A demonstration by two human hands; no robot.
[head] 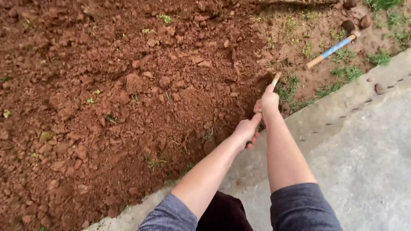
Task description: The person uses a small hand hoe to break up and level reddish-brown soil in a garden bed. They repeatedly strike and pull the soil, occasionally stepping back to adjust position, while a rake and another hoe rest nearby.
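Both your left hand [247,127] and right hand [269,102] are closed around the wooden tool handle [275,79], probably a hoe's; keep strokes shallow along the red soil [128,85] beside the concrete edge [342,100].

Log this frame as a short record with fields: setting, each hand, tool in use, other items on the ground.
setting: patch of loose red soil beside a concrete slab
left hand: closed round the lower part of a wooden handle
right hand: closed round the same handle, higher up
tool in use: only the handle shows; its head end sits down in the dirt, hidden
other items: a second tool with a blue and wooden handle lying on the ground at upper right; sparse grass tufts along the slab edge
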